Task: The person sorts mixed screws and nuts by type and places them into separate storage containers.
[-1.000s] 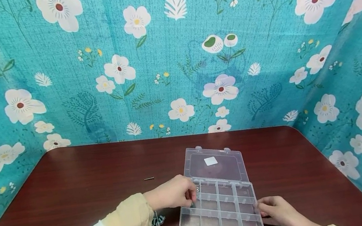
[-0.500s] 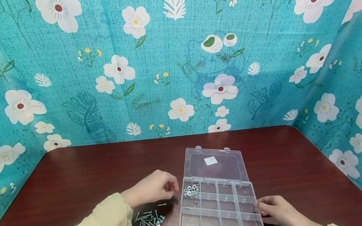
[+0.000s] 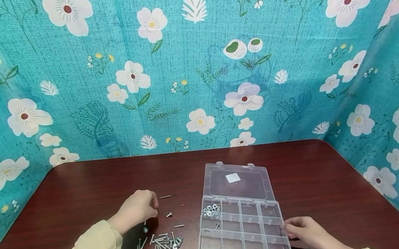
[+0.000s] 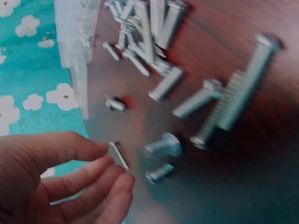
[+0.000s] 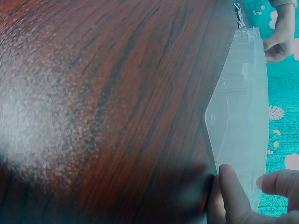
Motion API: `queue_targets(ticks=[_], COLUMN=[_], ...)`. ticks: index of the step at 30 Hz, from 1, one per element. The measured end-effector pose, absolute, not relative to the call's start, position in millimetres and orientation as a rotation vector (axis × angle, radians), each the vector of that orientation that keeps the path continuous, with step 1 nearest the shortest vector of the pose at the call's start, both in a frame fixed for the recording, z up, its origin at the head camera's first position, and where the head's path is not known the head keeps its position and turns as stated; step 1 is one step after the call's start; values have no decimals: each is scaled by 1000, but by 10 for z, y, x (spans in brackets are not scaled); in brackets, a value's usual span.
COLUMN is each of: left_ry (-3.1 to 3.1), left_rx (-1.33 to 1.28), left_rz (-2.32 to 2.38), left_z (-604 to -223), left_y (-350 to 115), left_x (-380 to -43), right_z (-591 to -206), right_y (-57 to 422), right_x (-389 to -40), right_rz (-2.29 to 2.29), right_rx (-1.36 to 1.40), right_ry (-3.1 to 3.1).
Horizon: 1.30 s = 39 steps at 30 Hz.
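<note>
My left hand (image 3: 136,209) is low over the table, left of a clear compartment box (image 3: 233,246). Nothing shows between its loosely bent thumb and fingers in the left wrist view. Close to those fingers lie a thin screw (image 4: 119,155) and two short bolts, one of them a stubby bolt (image 4: 163,145). A pile of bolts and screws (image 3: 163,244) sits between this hand and the box. My right hand (image 3: 305,229) holds the box's right side, thumb and fingers at its edge. Hex nuts (image 3: 211,212) fill the back-left compartment; a small screw (image 3: 217,226) lies in the one before it.
The box's lid (image 3: 237,183) is folded back flat, with a white sticker (image 3: 232,177) on it. Single screws lie apart from the pile, such as a short bolt (image 3: 169,215). A floral curtain (image 3: 190,65) hangs behind the dark wooden table (image 3: 96,183).
My left hand has moved from over the box's left compartments leftward to the loose screws, uncovering the nuts, the small screw and the pile. My right hand stays at the box's side.
</note>
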State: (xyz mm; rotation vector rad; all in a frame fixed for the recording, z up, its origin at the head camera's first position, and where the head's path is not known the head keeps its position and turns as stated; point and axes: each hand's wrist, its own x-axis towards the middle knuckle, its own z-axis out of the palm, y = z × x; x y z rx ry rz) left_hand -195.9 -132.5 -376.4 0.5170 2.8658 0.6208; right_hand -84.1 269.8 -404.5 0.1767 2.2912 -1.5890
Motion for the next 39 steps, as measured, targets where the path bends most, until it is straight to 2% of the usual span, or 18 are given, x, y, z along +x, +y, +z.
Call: queue_targets(ticks=[6, 13, 28, 39], left_ry=[2885, 2880, 2904, 2836], left_rx=[361, 346, 493, 825], left_rz=[564, 586, 637, 827], left_z=[-3818, -3862, -3953, -3805], left_y=[-1462, -1486, -1285, -843], left_x=[-1946, -1937, -1940, -1893], right_z=[-4052, -4043, -4063, -4057], right_y=[2695, 2696, 2694, 2686], right_x=[-848, -850, -844, -856], right_rz=[-1597, -1592, -1591, -1576], right_rx=[192, 201, 184, 211], right_ry=[2285, 2284, 2301, 2307])
